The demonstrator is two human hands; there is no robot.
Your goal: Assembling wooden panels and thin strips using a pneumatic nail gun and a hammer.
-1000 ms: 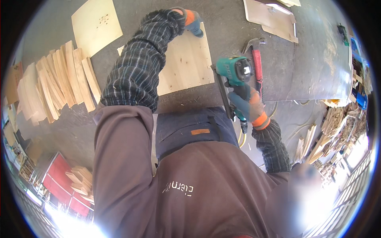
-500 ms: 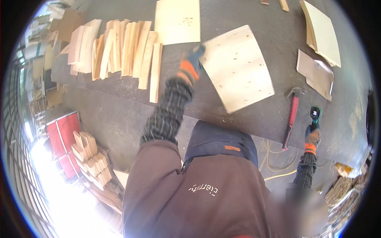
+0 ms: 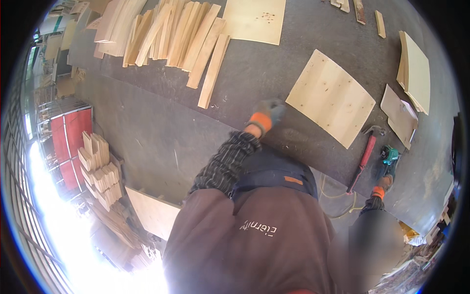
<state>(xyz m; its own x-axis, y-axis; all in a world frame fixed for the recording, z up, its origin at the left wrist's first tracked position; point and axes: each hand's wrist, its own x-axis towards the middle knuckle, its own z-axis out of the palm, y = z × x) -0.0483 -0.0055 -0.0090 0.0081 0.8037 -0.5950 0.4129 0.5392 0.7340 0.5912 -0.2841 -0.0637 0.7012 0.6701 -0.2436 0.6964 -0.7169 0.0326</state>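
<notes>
My left hand (image 3: 270,111), in a grey glove with an orange cuff, is over the near part of the table, just left of a square plywood panel (image 3: 332,98). Motion smears its fingers. The panel lies flat, dotted with small dark marks, with a gap between it and the glove. Low on the right, my gloved right hand (image 3: 385,183) is closed around a green and black power tool (image 3: 389,155); its lower part is hidden. Close to the tool's left lies a claw hammer (image 3: 363,161) with a red handle.
Wooden strips (image 3: 181,36) lie in a row at the far left, beside another pale panel (image 3: 254,19). Stacked curved boards (image 3: 415,73) and a brownish sheet (image 3: 399,115) lie right. A yellow hose (image 3: 353,206) hangs below the table edge. Stacked wood pieces (image 3: 100,166) stand lower left.
My left hand has come off the panel's corner and drawn nearer to me. The panel lies turned and farther right. The power tool has tilted in my right hand, and the view has shifted.
</notes>
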